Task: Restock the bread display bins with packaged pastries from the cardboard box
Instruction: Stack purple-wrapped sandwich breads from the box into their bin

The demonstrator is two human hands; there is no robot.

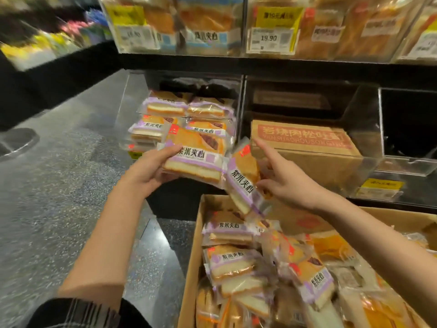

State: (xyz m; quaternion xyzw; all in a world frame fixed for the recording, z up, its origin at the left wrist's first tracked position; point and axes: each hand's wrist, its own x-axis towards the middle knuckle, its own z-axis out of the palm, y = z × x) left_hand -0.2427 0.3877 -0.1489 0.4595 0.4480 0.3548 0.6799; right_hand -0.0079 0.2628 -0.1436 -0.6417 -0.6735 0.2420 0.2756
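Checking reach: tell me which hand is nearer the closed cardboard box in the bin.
Right. The right hand points just below-left of the closed cardboard box; the left hand is farther left, holding a pastry.

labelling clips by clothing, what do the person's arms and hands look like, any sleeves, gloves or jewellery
Both forearms are bare, and the left hand and right hand are bare too: no gloves, and no rings, watch or bracelet visible. A dark sleeve with thin pale stripes, a plaid-like pattern, is pushed up near the left elbow. No sleeve shows on the right arm.

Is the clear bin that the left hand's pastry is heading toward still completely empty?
No. The clear bin already holds stacked purple-labelled pastry packs behind the pack gripped by the left hand.
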